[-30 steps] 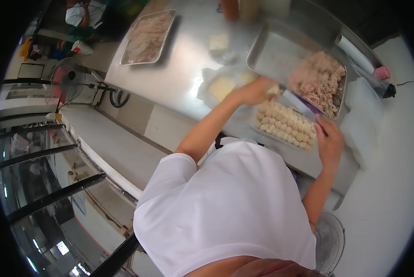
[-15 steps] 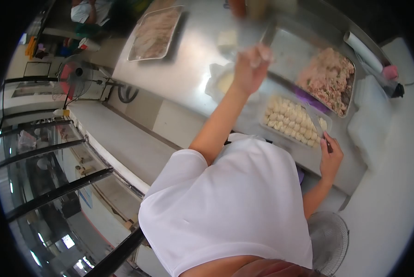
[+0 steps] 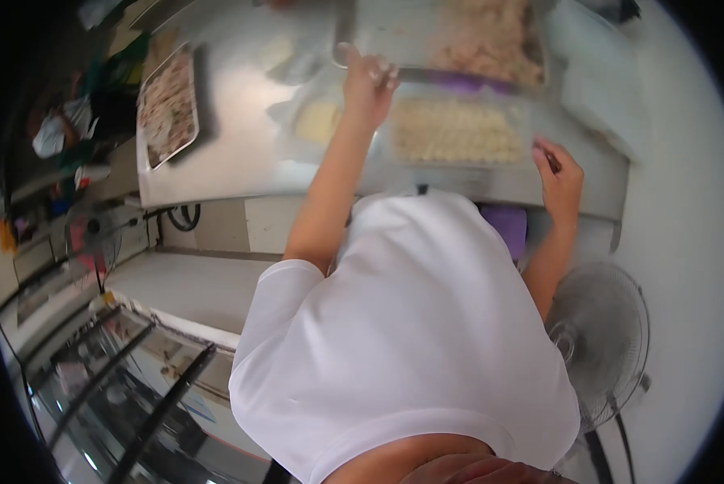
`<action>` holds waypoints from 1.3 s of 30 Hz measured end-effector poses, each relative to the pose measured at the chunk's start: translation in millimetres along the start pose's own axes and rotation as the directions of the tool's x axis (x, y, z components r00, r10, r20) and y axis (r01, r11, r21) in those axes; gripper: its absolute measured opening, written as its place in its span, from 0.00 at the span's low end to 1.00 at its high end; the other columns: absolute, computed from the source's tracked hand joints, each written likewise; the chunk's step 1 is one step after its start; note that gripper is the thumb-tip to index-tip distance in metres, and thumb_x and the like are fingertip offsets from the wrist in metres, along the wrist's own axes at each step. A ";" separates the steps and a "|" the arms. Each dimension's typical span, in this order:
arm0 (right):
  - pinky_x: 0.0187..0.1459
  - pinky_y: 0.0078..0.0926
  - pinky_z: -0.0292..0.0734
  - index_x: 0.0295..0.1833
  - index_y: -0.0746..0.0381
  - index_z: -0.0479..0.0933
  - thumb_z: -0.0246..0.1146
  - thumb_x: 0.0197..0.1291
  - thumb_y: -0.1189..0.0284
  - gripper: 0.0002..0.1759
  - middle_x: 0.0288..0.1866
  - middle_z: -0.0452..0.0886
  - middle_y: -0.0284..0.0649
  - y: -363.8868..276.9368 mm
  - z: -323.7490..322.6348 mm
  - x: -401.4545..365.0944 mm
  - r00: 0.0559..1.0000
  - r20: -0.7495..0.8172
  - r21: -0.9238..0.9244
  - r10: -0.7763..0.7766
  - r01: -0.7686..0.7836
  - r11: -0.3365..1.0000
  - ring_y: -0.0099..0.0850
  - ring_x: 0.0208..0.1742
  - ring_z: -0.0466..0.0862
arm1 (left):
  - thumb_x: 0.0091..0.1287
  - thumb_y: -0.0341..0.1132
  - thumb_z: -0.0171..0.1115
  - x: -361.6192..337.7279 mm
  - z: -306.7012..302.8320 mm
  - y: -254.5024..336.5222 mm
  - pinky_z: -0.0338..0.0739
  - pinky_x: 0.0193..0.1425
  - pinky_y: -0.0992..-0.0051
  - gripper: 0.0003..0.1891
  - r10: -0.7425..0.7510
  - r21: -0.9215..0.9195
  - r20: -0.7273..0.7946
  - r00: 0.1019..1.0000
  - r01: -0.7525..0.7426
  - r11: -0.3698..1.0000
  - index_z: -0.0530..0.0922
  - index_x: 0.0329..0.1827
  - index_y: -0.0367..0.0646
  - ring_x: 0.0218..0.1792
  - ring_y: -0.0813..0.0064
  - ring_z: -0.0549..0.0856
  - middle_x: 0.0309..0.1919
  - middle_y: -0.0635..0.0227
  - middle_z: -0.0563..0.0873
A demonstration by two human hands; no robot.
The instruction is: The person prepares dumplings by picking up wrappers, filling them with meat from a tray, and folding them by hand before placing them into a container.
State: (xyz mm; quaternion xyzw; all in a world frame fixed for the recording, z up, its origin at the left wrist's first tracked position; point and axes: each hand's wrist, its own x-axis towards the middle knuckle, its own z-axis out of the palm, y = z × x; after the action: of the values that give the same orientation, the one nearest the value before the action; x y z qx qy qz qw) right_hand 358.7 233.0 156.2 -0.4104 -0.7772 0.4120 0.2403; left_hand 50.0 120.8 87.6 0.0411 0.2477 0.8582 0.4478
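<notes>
My left hand (image 3: 370,87) hovers at the near edge of the meat tray, between the dumplings and a pale round stack (image 3: 317,121) on clear plastic. Its fingers are partly curled and apart, with whitish bits on them and nothing plainly held. My right hand (image 3: 561,179) is closed around a dark-handled tool (image 3: 554,164), just right of the dumplings; the tool's far end is blurred. Rows of pale dumplings (image 3: 459,133) fill a clear container. Beyond them, a metal tray (image 3: 402,56) has minced meat filling (image 3: 491,44) heaped at its right.
Another metal tray of minced meat (image 3: 166,109) sits at the steel table's left. Something purple (image 3: 471,84) lies under the filling tray's edge. A standing fan (image 3: 600,339) is close to my right side. Another person (image 3: 59,129) is at far left.
The view has turned, and everything on the table looks shifted left and upward. My left hand has come nearer the dumpling container. The pale piece at the tool's end no longer shows clearly.
</notes>
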 end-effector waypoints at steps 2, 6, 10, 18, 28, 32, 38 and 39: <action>0.37 0.15 0.70 0.53 0.65 0.81 0.65 0.61 0.77 0.14 0.34 0.79 0.33 7.3 -9.4 -2.3 0.999 -0.035 0.014 0.037 -0.036 0.999 0.18 0.32 0.73 | 0.68 0.65 0.49 -1.4 -3.1 -25.8 0.70 0.29 0.77 0.29 -0.008 0.498 -0.106 0.994 0.060 0.865 0.67 0.23 0.47 0.28 0.75 0.76 0.26 0.70 0.78; 0.39 0.13 0.71 0.53 0.64 0.82 0.65 0.62 0.77 0.14 0.36 0.81 0.31 29.5 -23.6 -6.3 0.990 -0.119 0.032 0.068 -0.065 0.997 0.16 0.34 0.73 | 0.67 0.32 0.59 -1.7 -15.9 -73.4 0.73 0.32 0.79 0.08 -0.261 0.826 -0.067 0.963 0.200 0.527 0.75 0.43 0.36 0.28 0.78 0.77 0.32 0.66 0.80; 0.40 0.13 0.72 0.54 0.64 0.82 0.64 0.64 0.76 0.13 0.38 0.82 0.31 45.4 -35.2 -15.2 0.975 -0.200 0.095 0.092 -0.074 0.993 0.15 0.35 0.75 | 0.60 0.25 0.58 6.5 -8.8 -107.0 0.77 0.39 0.76 0.16 -0.390 0.915 0.024 0.920 0.137 0.379 0.73 0.52 0.31 0.35 0.76 0.82 0.36 0.61 0.81; 0.41 0.12 0.72 0.54 0.64 0.82 0.65 0.64 0.76 0.13 0.38 0.83 0.30 59.1 -48.5 -32.8 0.941 -0.261 0.094 0.213 -0.195 0.976 0.15 0.36 0.76 | 0.56 0.30 0.66 33.8 23.4 -160.3 0.79 0.45 0.60 0.22 -0.234 0.814 0.483 0.843 -0.532 -0.233 0.74 0.55 0.39 0.40 0.56 0.85 0.44 0.50 0.82; 0.40 0.15 0.72 0.54 0.62 0.82 0.65 0.63 0.74 0.14 0.37 0.82 0.31 78.9 -49.3 -43.9 0.931 -0.223 0.145 0.290 -0.263 0.954 0.17 0.35 0.75 | 0.58 0.45 0.68 44.3 24.9 -190.9 0.79 0.44 0.59 0.16 -0.397 0.660 0.367 0.841 -0.537 -0.526 0.82 0.45 0.47 0.42 0.56 0.85 0.39 0.61 0.85; 0.40 0.15 0.72 0.54 0.62 0.82 0.65 0.63 0.74 0.14 0.38 0.83 0.31 84.4 -49.9 -39.6 0.937 -0.201 0.145 0.286 -0.260 0.955 0.17 0.35 0.76 | 0.58 0.44 0.67 39.7 29.1 -178.3 0.79 0.44 0.60 0.15 -0.437 0.685 0.304 0.846 -0.514 -0.517 0.83 0.45 0.47 0.43 0.57 0.85 0.41 0.63 0.85; 0.44 0.17 0.74 0.55 0.63 0.81 0.64 0.64 0.74 0.14 0.41 0.83 0.34 87.6 -46.7 -26.0 0.963 -0.148 0.184 0.225 -0.197 0.963 0.20 0.39 0.78 | 0.58 0.42 0.66 41.5 7.2 -177.3 0.79 0.46 0.59 0.17 -0.448 0.645 0.420 0.789 -0.607 -0.465 0.81 0.49 0.47 0.44 0.56 0.83 0.43 0.62 0.83; 0.47 0.18 0.74 0.56 0.63 0.81 0.64 0.64 0.74 0.15 0.44 0.84 0.36 86.0 -46.6 -26.0 0.962 -0.152 0.159 0.228 -0.204 0.966 0.21 0.42 0.79 | 0.57 0.43 0.66 37.9 6.7 -173.5 0.79 0.46 0.59 0.18 -0.440 0.620 0.425 0.791 -0.609 -0.495 0.80 0.50 0.47 0.44 0.56 0.83 0.44 0.62 0.82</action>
State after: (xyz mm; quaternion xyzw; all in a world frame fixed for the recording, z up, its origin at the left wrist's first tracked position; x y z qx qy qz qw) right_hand 444.0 259.7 108.7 -0.5081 -0.6732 0.4538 0.2876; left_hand 159.2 236.0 7.6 0.6891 0.6941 0.1643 0.1280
